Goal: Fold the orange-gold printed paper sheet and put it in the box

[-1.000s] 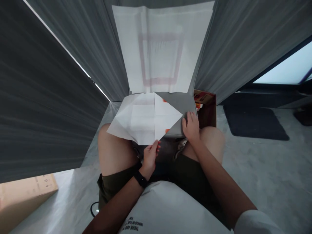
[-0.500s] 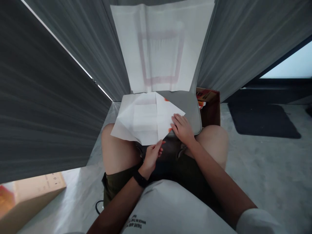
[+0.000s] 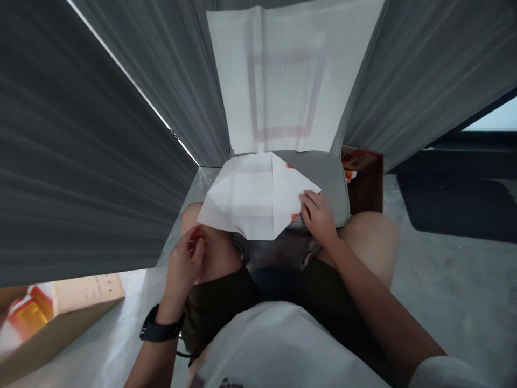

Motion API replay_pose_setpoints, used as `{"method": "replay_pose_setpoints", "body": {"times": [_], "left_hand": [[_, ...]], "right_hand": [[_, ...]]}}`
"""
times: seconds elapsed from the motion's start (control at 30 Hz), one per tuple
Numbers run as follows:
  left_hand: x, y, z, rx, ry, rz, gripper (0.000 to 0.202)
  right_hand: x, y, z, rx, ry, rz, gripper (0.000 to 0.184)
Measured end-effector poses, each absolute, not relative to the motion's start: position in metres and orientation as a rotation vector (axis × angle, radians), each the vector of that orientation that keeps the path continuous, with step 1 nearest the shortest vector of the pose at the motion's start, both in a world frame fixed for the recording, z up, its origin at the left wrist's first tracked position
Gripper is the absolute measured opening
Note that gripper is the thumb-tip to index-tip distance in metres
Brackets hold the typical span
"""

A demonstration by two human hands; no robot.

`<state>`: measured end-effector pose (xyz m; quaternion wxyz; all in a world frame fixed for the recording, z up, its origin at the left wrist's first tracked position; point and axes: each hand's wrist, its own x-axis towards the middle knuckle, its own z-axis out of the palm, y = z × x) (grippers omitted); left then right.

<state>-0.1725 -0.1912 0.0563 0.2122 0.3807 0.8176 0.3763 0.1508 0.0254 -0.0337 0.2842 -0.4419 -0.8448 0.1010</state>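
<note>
A creased white paper sheet (image 3: 254, 196), partly folded, lies on a grey padded seat (image 3: 327, 178) in front of my knees. My right hand (image 3: 319, 215) rests flat on the paper's right corner, at the seat's edge, with its fingers stretched out. My left hand (image 3: 183, 267), with a black watch on the wrist, hovers over my left knee, clear of the paper. Its fingers are loosely curled and hold nothing that I can see.
A larger white sheet (image 3: 288, 81) with a faint red square leans upright behind the seat. A brown cardboard box (image 3: 363, 175) stands to the right of the seat, another box (image 3: 60, 312) at the lower left. Grey panels rise on both sides; a dark mat (image 3: 456, 207) lies right.
My left hand has let go of the paper's lower tip and drawn back left over my knee. My right hand shifted from the seat edge onto the paper's right corner.
</note>
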Motion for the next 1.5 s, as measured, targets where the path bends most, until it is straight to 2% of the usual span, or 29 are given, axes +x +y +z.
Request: {"method": "replay_pose_setpoints", "body": {"times": [0.07, 0.17, 0.27, 0.47, 0.57, 0.77, 1.0, 1.1, 1.2, 1.3, 1.43, 1.5], "left_hand": [[-0.184, -0.177, 0.056, 1.334, 2.392, 0.939, 0.045], [-0.193, -0.156, 0.055, 1.596, 2.434, 0.843, 0.047], [-0.201, -0.141, 0.054, 1.652, 2.435, 0.824, 0.049], [-0.219, -0.124, 0.053, 1.705, 2.361, 0.759, 0.026], [-0.219, -0.110, 0.059, 1.636, 2.314, 0.775, 0.022], [-0.195, -0.061, 0.065, 1.582, 2.277, 0.735, 0.023], [-0.184, -0.021, 0.045, 1.571, 2.265, 0.608, 0.045], [-0.182, -0.029, 0.048, 1.566, 2.357, 0.679, 0.052], [-0.185, -0.044, 0.053, 1.602, 2.576, 0.787, 0.045], [-0.204, -0.050, 0.043, 1.392, 2.767, 0.933, 0.035], [-0.232, -0.039, 0.010, 0.933, 2.646, 1.235, 0.045], [-0.234, -0.035, -0.002, 0.745, 2.485, 1.278, 0.040]], "right_hand": [[0.151, 0.026, -0.032, -1.253, -2.132, 0.268, 0.044], [0.154, 0.020, -0.028, -1.391, -1.946, 0.287, 0.044], [0.154, 0.003, -0.026, -1.427, -1.867, 0.384, 0.040], [0.143, -0.021, -0.026, -1.433, -1.772, 0.496, 0.030], [0.141, -0.019, -0.023, -1.495, -1.768, 0.534, 0.029], [0.141, -0.009, -0.016, -1.639, -1.754, 0.631, 0.023], [0.144, -0.002, -0.010, -1.638, -1.661, 0.759, 0.023], [0.144, 0.000, -0.009, -1.659, -1.624, 0.791, 0.024], [0.144, 0.002, -0.007, -1.718, -1.602, 0.833, 0.024], [0.144, 0.003, -0.007, -1.734, -1.548, 0.844, 0.029], [0.148, 0.008, -0.011, -1.668, -1.505, 0.818, 0.037], [0.149, 0.009, -0.015, -1.661, -1.515, 0.783, 0.039]]}}
